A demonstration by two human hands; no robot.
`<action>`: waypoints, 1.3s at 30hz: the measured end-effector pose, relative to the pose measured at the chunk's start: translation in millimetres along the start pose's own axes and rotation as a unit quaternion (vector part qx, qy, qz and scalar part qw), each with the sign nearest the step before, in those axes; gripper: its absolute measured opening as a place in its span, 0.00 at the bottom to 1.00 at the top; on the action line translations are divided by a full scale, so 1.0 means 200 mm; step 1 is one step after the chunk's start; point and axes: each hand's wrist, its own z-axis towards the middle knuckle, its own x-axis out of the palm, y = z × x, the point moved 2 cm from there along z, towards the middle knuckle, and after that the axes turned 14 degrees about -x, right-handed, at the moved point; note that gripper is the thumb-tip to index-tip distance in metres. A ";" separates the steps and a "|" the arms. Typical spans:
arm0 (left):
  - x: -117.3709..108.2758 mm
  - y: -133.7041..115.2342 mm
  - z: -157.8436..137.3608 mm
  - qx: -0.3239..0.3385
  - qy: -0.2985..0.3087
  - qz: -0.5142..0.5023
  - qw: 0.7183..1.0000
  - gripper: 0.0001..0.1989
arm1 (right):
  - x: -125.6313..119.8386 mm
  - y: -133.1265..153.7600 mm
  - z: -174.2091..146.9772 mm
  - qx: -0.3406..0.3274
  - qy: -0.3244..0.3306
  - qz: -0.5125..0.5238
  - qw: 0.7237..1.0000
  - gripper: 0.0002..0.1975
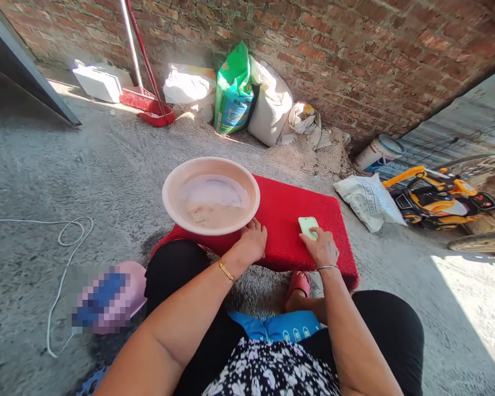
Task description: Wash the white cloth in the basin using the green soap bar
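A wide pale pink basin (171,206) of cloudy water stands at the left end of a low surface covered by a red cloth (291,206). My left hand (252,242) lies on that cloth beside the basin's near right rim, fingers apart and nothing seen in them. Farther right, my right hand (322,247) has its thumb and fingers on a pale green, round-cornered block (307,224), which rests on the cloth. The block's kind is not clear, and the hand covers its near end.
A pink tub (132,283), partly blurred, and a white cable (68,258) are on the floor at left. Along the brick wall stand a red dustpan (159,114), a green sack (233,102) and a white sack (272,107). A yellow toy excavator (445,201) is at right.
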 end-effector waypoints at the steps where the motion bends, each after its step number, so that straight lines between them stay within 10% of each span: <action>1: 0.01 0.00 0.00 -0.003 -0.005 0.002 1.000 0.47 | -0.01 0.00 -0.01 0.001 -0.007 0.006 1.000 0.24; 9: 0.06 0.05 -0.07 0.017 -0.041 -0.019 0.999 0.29 | 0.15 0.39 -0.07 -0.180 -0.008 0.042 0.983 0.20; 17: 0.02 0.06 -0.09 0.024 -0.031 -0.015 0.999 0.26 | 0.02 0.00 -0.09 -0.026 0.001 -0.015 1.000 0.22; 26: 0.04 0.08 -0.06 0.024 -0.060 -0.027 0.998 0.20 | 0.13 0.34 -0.15 -0.180 -0.016 0.021 0.983 0.19; 34: 0.01 0.06 -0.07 0.020 -0.048 -0.027 0.998 0.19 | 0.01 -0.03 -0.16 -0.022 -0.002 -0.025 0.999 0.22; 39: -0.04 0.09 -0.09 0.030 -0.030 -0.020 0.999 0.21 | 0.06 0.17 -0.24 -0.128 -0.010 0.007 0.992 0.20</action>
